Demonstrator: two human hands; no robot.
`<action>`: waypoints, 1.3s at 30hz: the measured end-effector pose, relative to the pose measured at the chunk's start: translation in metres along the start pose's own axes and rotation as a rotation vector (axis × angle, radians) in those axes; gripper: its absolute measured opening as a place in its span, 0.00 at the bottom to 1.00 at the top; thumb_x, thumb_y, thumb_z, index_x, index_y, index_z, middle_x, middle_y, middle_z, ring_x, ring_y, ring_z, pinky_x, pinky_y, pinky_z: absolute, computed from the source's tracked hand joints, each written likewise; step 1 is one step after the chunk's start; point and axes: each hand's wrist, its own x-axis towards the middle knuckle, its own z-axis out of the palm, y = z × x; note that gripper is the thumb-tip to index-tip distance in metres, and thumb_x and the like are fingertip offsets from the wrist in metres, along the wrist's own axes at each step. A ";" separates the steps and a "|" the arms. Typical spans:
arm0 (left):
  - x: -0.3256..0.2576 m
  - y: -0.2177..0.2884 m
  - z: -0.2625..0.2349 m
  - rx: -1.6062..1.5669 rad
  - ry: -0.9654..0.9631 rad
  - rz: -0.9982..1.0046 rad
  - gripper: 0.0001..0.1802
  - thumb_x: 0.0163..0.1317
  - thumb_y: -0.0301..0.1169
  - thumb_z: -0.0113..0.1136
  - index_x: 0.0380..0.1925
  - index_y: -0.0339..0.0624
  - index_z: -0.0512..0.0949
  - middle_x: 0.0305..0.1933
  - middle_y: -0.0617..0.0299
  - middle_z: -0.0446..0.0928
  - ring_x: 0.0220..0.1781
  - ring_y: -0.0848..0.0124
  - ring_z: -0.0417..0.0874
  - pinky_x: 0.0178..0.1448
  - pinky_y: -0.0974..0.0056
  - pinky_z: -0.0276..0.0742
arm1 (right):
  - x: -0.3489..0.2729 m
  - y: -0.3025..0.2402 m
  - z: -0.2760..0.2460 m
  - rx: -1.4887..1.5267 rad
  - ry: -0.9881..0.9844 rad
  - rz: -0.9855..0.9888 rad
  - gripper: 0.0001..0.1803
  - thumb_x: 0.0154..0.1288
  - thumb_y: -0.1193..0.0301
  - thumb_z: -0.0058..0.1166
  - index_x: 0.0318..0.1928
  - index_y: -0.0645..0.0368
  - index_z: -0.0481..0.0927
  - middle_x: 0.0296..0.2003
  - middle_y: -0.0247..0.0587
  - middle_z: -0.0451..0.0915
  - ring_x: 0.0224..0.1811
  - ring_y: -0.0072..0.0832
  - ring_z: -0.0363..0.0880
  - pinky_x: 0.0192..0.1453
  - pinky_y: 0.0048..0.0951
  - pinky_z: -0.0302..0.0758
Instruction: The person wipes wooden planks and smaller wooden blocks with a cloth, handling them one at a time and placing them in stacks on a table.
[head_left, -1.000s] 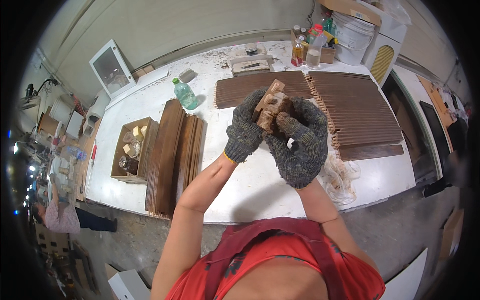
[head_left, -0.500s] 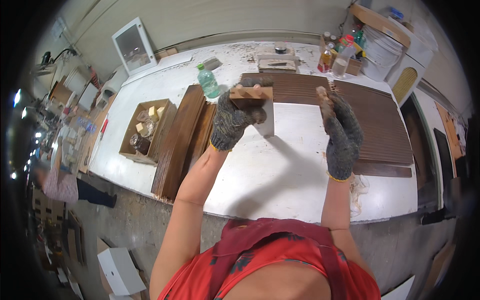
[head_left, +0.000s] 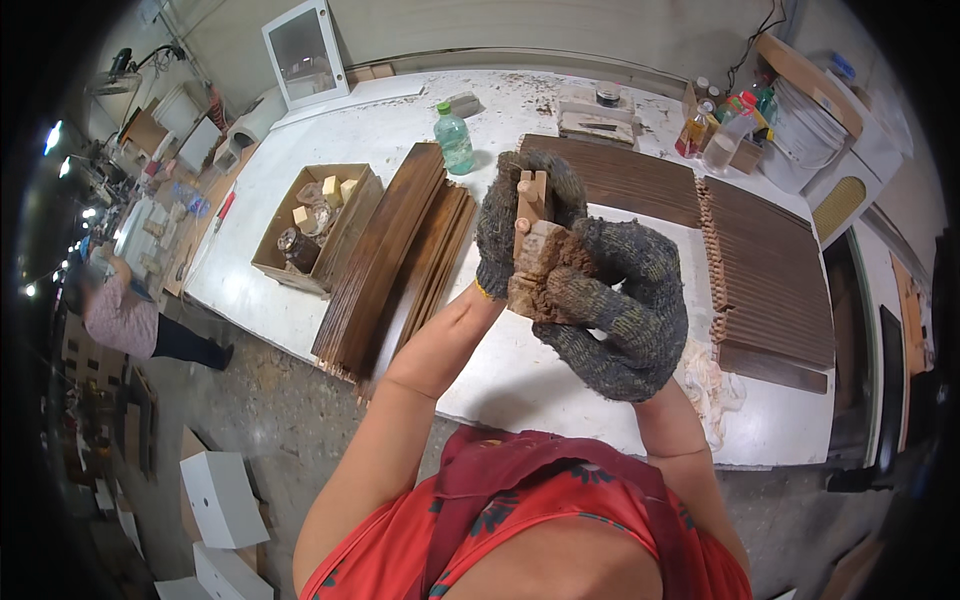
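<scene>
Dowelled wood slat [head_left: 536,206], gripped in gloved L hand [head_left: 497,220]; stained spongy pad [head_left: 540,272] pinched in gloved R hand [head_left: 640,290], nr dowels [head_left: 527,187]. Could poss. tear pad on dowels if pressing too hard.

Those gloves [head_left: 655,300] are dark grey flecked with olive-yellow, the wad [head_left: 545,264] cream and rusty brown, the wooden piece [head_left: 535,200] pinkish tan. Dark brown slats [head_left: 770,270], striped near-black, stand out against the white, brown-smudged bench [head_left: 390,120]. The bottle [head_left: 454,147] looks pale green, its cap [head_left: 444,107] brighter; the apron [head_left: 540,470] is maroon, the shirt [head_left: 385,550] red with dark leafy figures.
</scene>
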 end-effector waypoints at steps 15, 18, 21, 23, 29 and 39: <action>-0.012 -0.038 -0.095 -2.005 -0.425 -0.280 0.25 0.68 0.40 0.50 0.63 0.45 0.64 0.63 0.55 0.67 0.60 0.60 0.72 0.52 0.50 0.77 | 0.052 0.063 0.015 -0.055 0.048 0.060 0.21 0.53 0.69 0.68 0.50 0.53 0.84 0.52 0.43 0.79 0.56 0.38 0.75 0.59 0.38 0.73; -0.013 -0.029 -0.110 -2.173 -0.594 -0.303 0.26 0.69 0.40 0.48 0.65 0.46 0.63 0.65 0.54 0.65 0.62 0.59 0.71 0.53 0.48 0.76 | 0.047 0.051 0.017 0.163 0.136 0.118 0.22 0.54 0.70 0.67 0.52 0.53 0.83 0.54 0.43 0.77 0.57 0.37 0.75 0.59 0.36 0.75; -0.004 -0.021 -0.080 -1.086 -0.159 0.087 0.26 0.69 0.40 0.48 0.65 0.44 0.63 0.60 0.55 0.67 0.57 0.60 0.72 0.52 0.50 0.77 | 0.021 0.034 0.020 0.410 0.224 0.246 0.24 0.52 0.72 0.69 0.53 0.52 0.82 0.57 0.43 0.74 0.58 0.35 0.74 0.59 0.32 0.76; 0.001 -0.009 -0.050 -0.304 0.139 0.195 0.26 0.70 0.41 0.47 0.65 0.43 0.63 0.57 0.56 0.67 0.54 0.61 0.72 0.50 0.52 0.77 | 0.018 0.020 0.027 0.216 0.130 0.184 0.25 0.51 0.72 0.71 0.52 0.51 0.82 0.58 0.42 0.74 0.59 0.36 0.73 0.59 0.33 0.75; -0.006 0.030 -0.013 0.103 0.283 0.267 0.26 0.71 0.42 0.46 0.65 0.40 0.62 0.47 0.57 0.70 0.46 0.64 0.75 0.47 0.56 0.78 | 0.039 0.018 0.062 -0.059 0.018 -0.104 0.23 0.49 0.69 0.71 0.49 0.50 0.84 0.57 0.45 0.74 0.56 0.41 0.74 0.58 0.38 0.73; -0.029 0.080 -0.074 0.032 0.271 0.217 0.26 0.74 0.46 0.41 0.60 0.38 0.66 0.32 0.61 0.73 0.32 0.69 0.75 0.37 0.63 0.76 | -0.081 0.096 0.131 -0.137 -0.015 0.055 0.18 0.58 0.62 0.62 0.51 0.40 0.81 0.51 0.40 0.76 0.52 0.38 0.75 0.58 0.44 0.70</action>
